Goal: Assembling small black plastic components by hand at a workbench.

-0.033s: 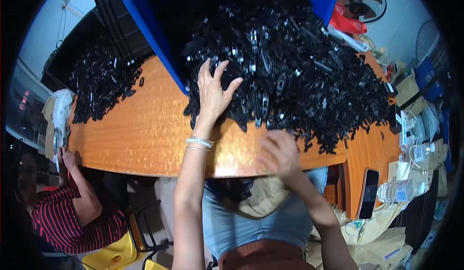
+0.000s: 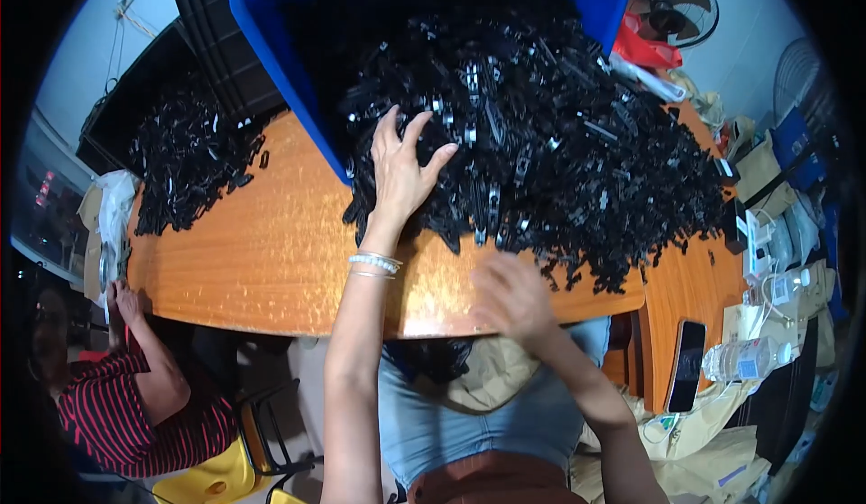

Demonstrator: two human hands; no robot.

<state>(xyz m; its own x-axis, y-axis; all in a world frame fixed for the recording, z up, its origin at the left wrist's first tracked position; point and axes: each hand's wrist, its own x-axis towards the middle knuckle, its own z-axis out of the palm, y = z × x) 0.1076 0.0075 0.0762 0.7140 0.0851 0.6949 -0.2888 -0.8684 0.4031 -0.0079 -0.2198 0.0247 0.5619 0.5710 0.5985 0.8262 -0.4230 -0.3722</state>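
Observation:
A large heap of small black plastic parts (image 2: 577, 152) spills from a tipped blue bin (image 2: 284, 80) onto the wooden table. Some pieces show shiny metal bits. My left hand (image 2: 401, 179) rests on the near left side of the heap, thumb and fingers spread apart, and no piece shows clearly in it. Over the table's front edge, below the heap, my right hand (image 2: 514, 296) is smeared by motion, so its fingers cannot be read. On my lap, beneath that edge, lies an open beige bag (image 2: 492, 378) with black pieces at its mouth.
At the left, a black crate (image 2: 108, 111) spills a second pile (image 2: 180, 157). A person in a striped shirt (image 2: 117, 405) sits there, hands at the table edge. A phone (image 2: 687, 364) and a plastic bottle (image 2: 744, 360) are at the right. A fan (image 2: 672, 3) stands behind.
My right hand has shifted slightly left and nearer to me. My left hand stays spread on the heap; the whole view has tilted a little.

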